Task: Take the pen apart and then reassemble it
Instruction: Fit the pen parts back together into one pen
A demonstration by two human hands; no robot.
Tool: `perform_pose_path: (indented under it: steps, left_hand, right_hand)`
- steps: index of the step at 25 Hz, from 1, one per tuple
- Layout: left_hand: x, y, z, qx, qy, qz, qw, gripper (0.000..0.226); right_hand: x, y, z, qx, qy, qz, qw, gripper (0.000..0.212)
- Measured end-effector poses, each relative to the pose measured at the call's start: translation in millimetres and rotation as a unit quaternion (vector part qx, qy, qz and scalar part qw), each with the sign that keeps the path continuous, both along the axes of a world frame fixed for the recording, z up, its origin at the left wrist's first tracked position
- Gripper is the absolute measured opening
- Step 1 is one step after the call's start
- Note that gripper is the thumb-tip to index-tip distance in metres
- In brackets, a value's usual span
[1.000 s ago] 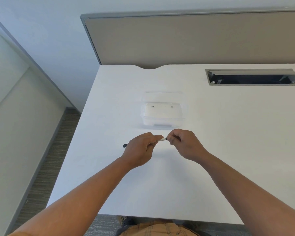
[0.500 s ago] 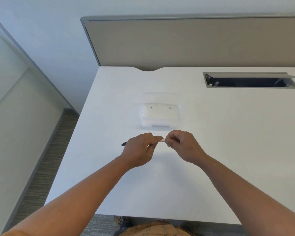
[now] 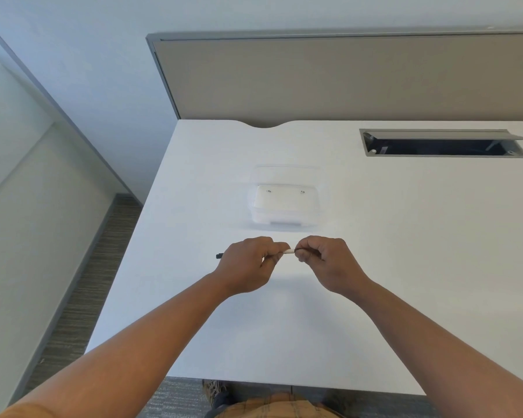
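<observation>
Pen (image 3: 289,252): held level above the white desk (image 3: 405,267), dark end jutting left. My left hand (image 3: 248,263) is closed round the barrel; my right hand (image 3: 323,260) pinches the other end. Step, I judge: unscrewing or pulling apart. Next: opposed twist, steady grip.

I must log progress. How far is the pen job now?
No loose parts show on the table, so nothing looks done. In hand: left hand and right hand grip the pen at opposite ends. Left: separating it, then reassembly.
</observation>
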State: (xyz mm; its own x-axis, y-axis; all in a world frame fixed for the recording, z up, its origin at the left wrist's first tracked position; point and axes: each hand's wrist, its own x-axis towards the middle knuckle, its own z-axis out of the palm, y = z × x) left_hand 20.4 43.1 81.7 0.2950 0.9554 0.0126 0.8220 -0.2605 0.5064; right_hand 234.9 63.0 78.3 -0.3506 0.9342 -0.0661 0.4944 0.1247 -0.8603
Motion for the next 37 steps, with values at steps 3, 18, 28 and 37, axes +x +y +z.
perform_pose_path:
  steps: [3, 18, 28, 37]
  left_hand:
    - [-0.9, -1.7, -1.1, -0.008, 0.004, -0.018, 1.0, 0.028]
    - [-1.6, 4.7, -2.2, -0.175, -0.124, 0.014, 0.977, 0.025]
    - [-3.5, 18.5, 14.3, -0.201, -0.121, -0.033, 0.972, 0.026]
    - [-8.4, 25.6, 10.0, -0.218, -0.126, -0.034, 0.967, 0.026]
  right_hand:
    - [-1.4, -0.9, 0.5, -0.115, 0.002, -0.001, 0.993, 0.028]
    - [-2.8, -5.2, -5.2, -0.071, 0.028, -0.009, 0.997, 0.026]
    - [0.5, -4.0, -11.9, 0.022, 0.027, 0.025, 0.999, 0.027]
    - [3.9, 3.7, -10.7, 0.016, 0.058, 0.01, 0.998, 0.012]
